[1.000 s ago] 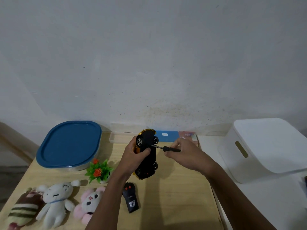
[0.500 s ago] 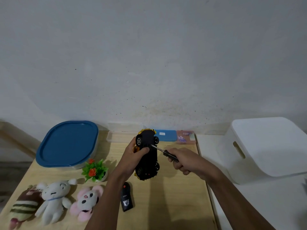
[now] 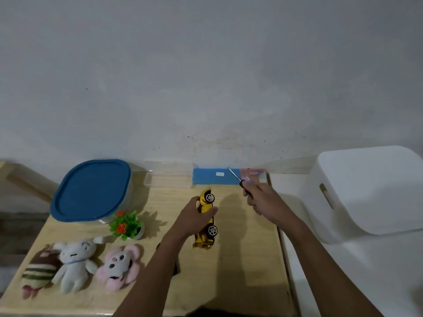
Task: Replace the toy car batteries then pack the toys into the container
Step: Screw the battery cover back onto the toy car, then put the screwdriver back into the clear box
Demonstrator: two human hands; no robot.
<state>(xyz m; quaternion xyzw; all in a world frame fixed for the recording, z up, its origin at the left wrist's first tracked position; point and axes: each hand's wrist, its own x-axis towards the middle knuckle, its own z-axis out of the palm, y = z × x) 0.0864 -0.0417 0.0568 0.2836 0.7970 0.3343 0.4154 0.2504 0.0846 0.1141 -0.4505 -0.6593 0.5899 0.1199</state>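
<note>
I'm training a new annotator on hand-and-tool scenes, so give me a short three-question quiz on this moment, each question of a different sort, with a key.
1. Which hand grips the toy car? A) left B) right C) neither
2. What tool does the right hand hold?
3. True or false: that tool's tip is touching the toy car.

Key
1. A: the left hand is wrapped round its middle.
2. The screwdriver.
3. False: the tip is held clear of the toy car, pointing up and away.
</note>
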